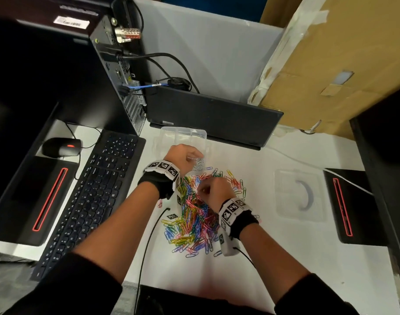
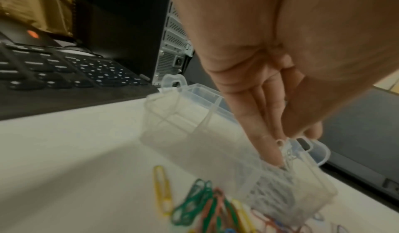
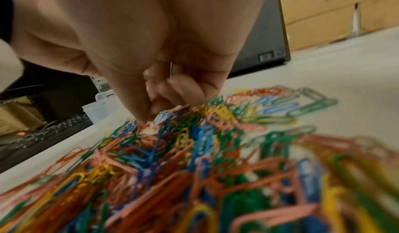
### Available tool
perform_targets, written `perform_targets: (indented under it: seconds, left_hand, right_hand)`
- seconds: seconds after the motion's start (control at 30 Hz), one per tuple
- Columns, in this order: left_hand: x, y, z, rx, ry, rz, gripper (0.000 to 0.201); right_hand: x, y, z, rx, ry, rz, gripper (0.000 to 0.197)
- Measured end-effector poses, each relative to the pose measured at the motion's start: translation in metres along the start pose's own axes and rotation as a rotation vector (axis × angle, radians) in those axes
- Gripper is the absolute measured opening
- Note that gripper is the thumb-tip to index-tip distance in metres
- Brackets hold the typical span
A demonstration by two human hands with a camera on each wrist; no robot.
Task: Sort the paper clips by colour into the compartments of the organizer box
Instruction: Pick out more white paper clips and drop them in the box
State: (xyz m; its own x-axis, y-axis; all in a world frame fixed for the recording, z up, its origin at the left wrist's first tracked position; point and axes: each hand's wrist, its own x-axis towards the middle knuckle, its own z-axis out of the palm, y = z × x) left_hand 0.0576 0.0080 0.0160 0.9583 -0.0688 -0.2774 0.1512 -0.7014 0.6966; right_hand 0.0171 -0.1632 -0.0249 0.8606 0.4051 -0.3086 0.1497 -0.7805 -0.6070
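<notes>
The clips (image 1: pixel 195 214) lie in one loose, many-coloured heap on the white desk (image 1: pixel 285 258), at the centre of the head view: pink, blue, green, yellow and red, tangled over one another. The clear box (image 1: pixel 183 135) stands just above the heap in the frame, near the middle, its lid off. One of its compartments, the one nearest the heap, holds a bunch of white clips (image 2: pixel 274 185); the others I can see look pale and I cannot tell what they hold.

My left hand (image 1: pixel 183 154) reaches down over that compartment. In the left wrist view its fingers (image 2: pixel 265 134) point down into the box with the thumb close against them, pinching a white clip at the tips.

My right hand (image 1: pixel 213 189) is on the upper part of the heap, fingers curled and the tips (image 3: pixel 140 115) pressed into the clips; a thin wire shows between the curled fingers, but whether it is gripped I cannot tell.

The lid (image 1: pixel 299 194) lies flat at the right of the frame, well apart from the heap. A keyboard (image 1: pixel 92 196) and mouse (image 1: pixel 61 146) sit at the left, a closed laptop (image 1: pixel 212 114) above the box, and cardboard (image 1: pixel 344 53) fills the upper right.
</notes>
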Motion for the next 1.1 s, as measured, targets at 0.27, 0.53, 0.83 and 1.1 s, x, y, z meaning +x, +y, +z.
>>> perform_targets:
  seconds: [0.27, 0.53, 0.83, 1.1]
  left_hand:
    - [-0.035, -0.036, -0.002, -0.189, 0.292, -0.004, 0.012]
    - [-0.081, -0.074, 0.02, -0.135, 0.353, -0.087, 0.009]
    - [-0.081, -0.065, 0.038, 0.152, 0.248, 0.067, 0.038]
    - [-0.078, -0.063, 0.054, 0.293, 0.26, 0.034, 0.05]
  right_hand:
    - [0.021, -0.019, 0.017, 0.231, 0.18, 0.192, 0.014]
    - [0.022, -0.029, 0.025, 0.247, 0.256, 0.204, 0.016]
    - [0.014, -0.023, 0.031, 0.291, 0.361, 0.283, 0.011]
    - [0.012, -0.019, 0.032, 0.182, 0.36, 0.184, 0.013]
